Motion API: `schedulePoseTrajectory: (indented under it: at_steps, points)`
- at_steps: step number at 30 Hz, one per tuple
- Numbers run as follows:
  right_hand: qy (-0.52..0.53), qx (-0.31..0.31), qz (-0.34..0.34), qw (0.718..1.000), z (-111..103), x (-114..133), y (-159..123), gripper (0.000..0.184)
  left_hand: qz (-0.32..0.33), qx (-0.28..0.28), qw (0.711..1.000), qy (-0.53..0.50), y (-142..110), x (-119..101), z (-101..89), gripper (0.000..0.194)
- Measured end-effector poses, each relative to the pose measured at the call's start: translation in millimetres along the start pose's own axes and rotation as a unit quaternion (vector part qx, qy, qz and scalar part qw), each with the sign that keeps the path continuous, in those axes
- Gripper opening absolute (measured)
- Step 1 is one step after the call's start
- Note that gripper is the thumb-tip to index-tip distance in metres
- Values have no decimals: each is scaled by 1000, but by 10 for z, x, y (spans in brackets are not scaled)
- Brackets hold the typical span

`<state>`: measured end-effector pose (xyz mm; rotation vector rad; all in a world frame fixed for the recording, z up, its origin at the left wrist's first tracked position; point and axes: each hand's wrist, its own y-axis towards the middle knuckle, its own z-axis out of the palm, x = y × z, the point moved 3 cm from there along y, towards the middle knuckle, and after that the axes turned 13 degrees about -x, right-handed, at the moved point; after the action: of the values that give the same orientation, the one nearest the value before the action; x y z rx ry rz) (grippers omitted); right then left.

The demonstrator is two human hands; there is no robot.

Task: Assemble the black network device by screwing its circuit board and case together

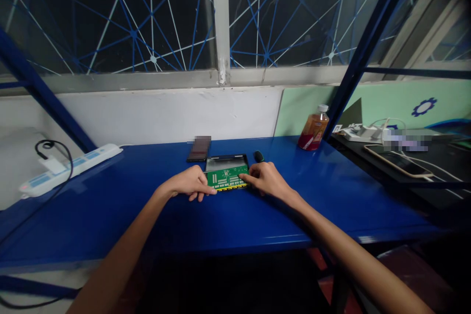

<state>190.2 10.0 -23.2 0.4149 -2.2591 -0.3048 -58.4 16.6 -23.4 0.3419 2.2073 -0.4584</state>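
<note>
**One Green Circuit Board (227, 176), Held at Both Ends**

Gripped by the left hand (192, 184) at one end and the right hand (268, 179) at the other; partly covering one open dark case (225, 163) on one blue counter (239, 225). Also on it: one dark slab (199, 149), one capped drink bottle (314, 128), one power strip (79, 167).

Blue tbl (91, 206) holds pwr strip (86, 163) L, dark slab (198, 150) & blk case (227, 162) nr ctr, drink btl (313, 130) R.
</note>
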Motion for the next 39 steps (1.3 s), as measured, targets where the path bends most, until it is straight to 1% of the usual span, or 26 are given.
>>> schedulePoseTrajectory:
  at_steps: [4,12,16,21,30,35,39]
  points:
    - [-53,-24,-23,998,18,-20,21,40,-19,2,1000,-16,15,14,10,36]
    - [-99,-16,-30,995,49,-62,26,39,-33,-12,999,-5,50,50,24,40]
    - [-120,-2,-31,992,53,-64,21,39,-25,-24,999,-4,57,54,26,42]
    - [-138,27,-22,990,74,-68,9,40,-18,-36,999,22,42,20,24,45]
    - [-155,23,-11,988,101,-106,16,42,-28,-65,997,35,33,-18,24,39]
    - [-170,24,-4,985,93,-115,12,41,-25,-65,997,33,24,-37,28,39]
    - [-176,15,-13,984,80,-107,13,38,-26,-67,997,41,18,-45,28,41]
